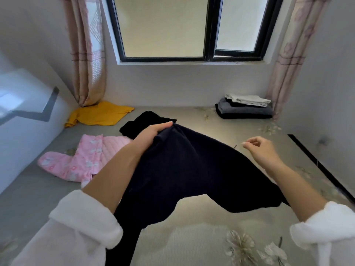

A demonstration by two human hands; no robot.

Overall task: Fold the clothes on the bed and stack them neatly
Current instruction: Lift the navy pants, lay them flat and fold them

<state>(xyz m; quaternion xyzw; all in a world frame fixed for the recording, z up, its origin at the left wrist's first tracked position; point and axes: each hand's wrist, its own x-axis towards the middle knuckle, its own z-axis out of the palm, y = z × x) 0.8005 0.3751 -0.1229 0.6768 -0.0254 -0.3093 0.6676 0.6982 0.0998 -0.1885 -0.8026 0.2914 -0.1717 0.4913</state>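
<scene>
- Dark navy soft garment (182,166) hangs above the beige flowered bed sheet (201,233) in the middle of the bed, lifted at its upper edge.
- Left hand (151,134) grips this upper edge, its fingers curled round the cloth.
- Right hand (259,148) is just beside the garment, its fingers curled with the thumb at the fingertips, holding nothing.
- Folded grey and white stack (244,108) lies at the far right corner.
- Yellow shirt (99,114), pink quilted garment (82,160) and black cloth (142,123) lie unfolded at the left.

The garment (182,169) is navy; shirt (99,114) yellow; jacket (86,158) pink — white floral print; bedsheet (192,237) grey, pale-flowered; curtain (86,64) pink-checked.
</scene>
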